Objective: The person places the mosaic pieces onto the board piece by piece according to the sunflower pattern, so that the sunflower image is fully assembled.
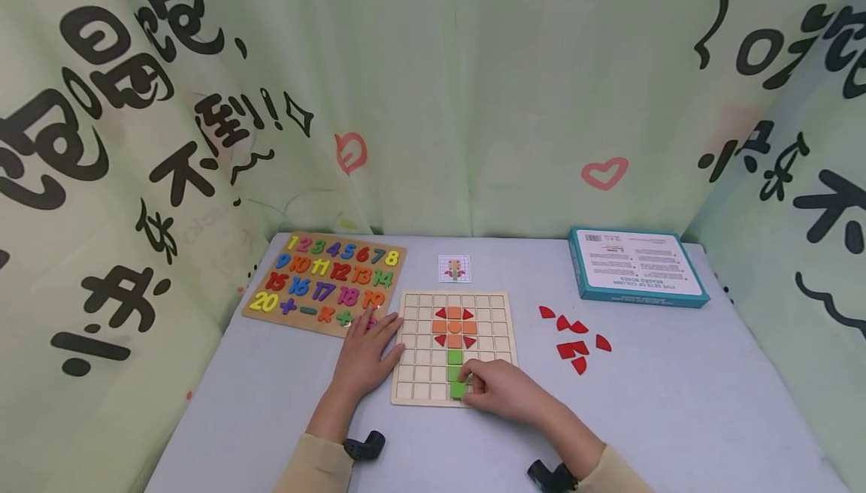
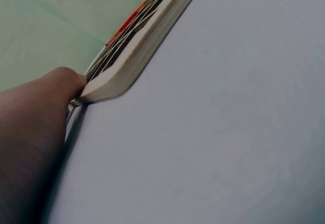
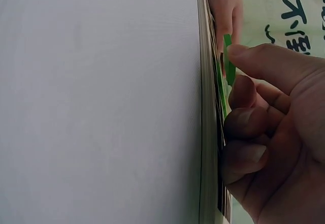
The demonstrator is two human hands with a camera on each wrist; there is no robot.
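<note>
In the head view a square wooden grid board [image 1: 422,391] lies on the table with orange squares, red triangles and a column of green squares on it. My right hand [image 1: 504,388] is over its near edge. Thumb and index finger pinch a small green square tile [image 3: 229,61], which stands tilted just above the board in the right wrist view. My left hand [image 1: 365,358] lies flat with fingers spread at the board's left side. Its thumb touches the board's edge, and its fingertips reach the lower corner of the wooden number board [image 1: 267,318].
Several red quarter-round pieces [image 1: 572,348] are scattered right of the grid board. A small pattern card [image 1: 454,268] lies behind it. At the back right sits a teal box [image 1: 639,267]. A printed curtain [image 1: 467,102] surrounds the table's back and sides.
</note>
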